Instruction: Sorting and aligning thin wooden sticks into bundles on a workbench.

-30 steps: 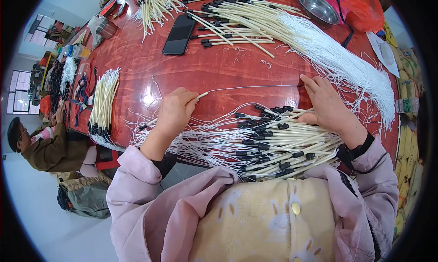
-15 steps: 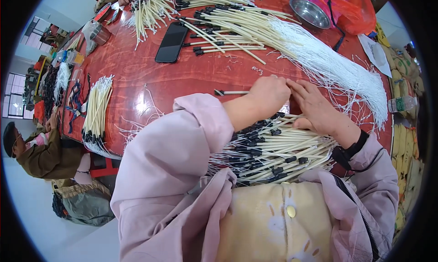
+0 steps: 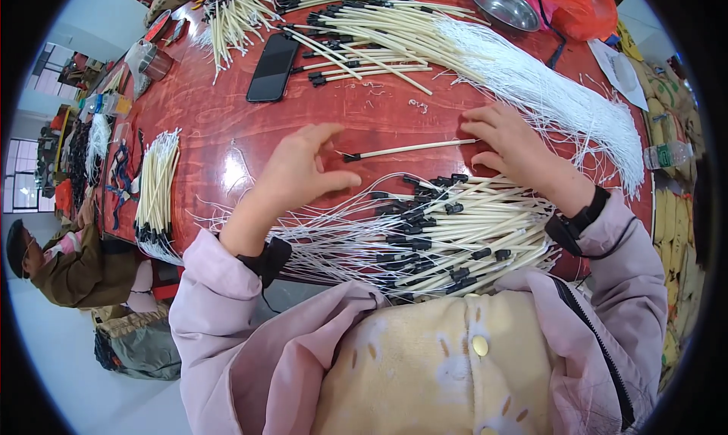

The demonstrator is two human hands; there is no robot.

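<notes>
A single cream stick (image 3: 413,148) with a black end piece lies almost level on the red table, between my two hands. My left hand (image 3: 297,166) is open beside its black end, thumb and fingers spread apart. Around the stick's other end, my right hand (image 3: 517,148) is also open, fingers and thumb apart, with no grip on it visible. Just below, in front of my body, lies a pile of similar sticks (image 3: 485,226), with black end pieces and long white cords (image 3: 326,242) trailing left.
Beyond my hands are a black phone (image 3: 273,67), a large bundle of corded sticks (image 3: 394,37) and a metal bowl (image 3: 504,7). Another stick bundle (image 3: 158,181) lies at the left. A person (image 3: 68,261) sits at the left edge; a plastic bottle (image 3: 669,155) is at the right.
My left hand has moved left, away from my right hand, and its fingers have spread. My right hand has opened too. The single stick now shows along its whole length.
</notes>
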